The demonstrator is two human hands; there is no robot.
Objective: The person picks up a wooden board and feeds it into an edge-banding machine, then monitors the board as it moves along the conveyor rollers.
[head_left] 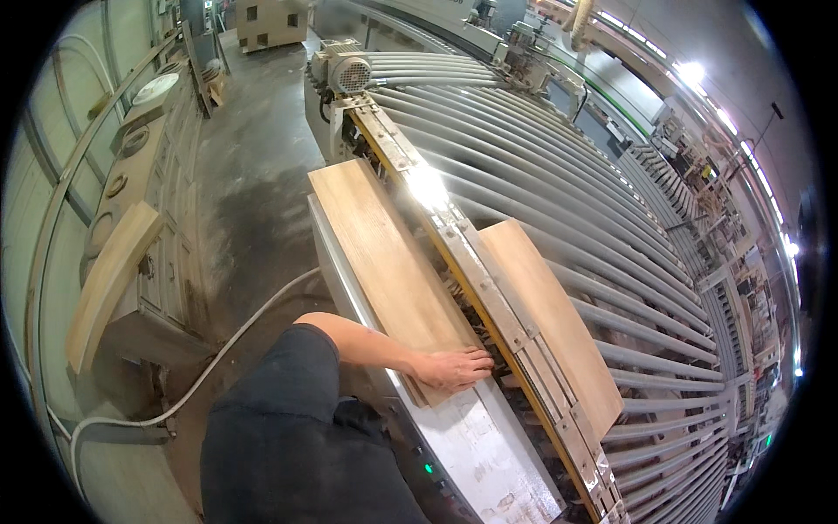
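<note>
A long light wooden board (384, 249) lies lengthwise on a narrow white machine bed (497, 454). My left hand (452, 370) rests palm down on its near end, with the fingers bent over the edge beside the rail. A thin second edge shows along the board's left side; I cannot tell whether another board is under it. On the other side of the metal rail (476, 271), a second wooden board (554, 323) lies across the grey rollers (524, 166). My right hand is out of sight.
A motor (349, 74) sits at the rail's far end. Along the left wall runs a cabinet (161, 236) with a curved-looking wooden panel (113, 284) standing against it. A pale hose (196, 389) crosses the floor beside me. More machinery (541, 65) stands beyond the rollers.
</note>
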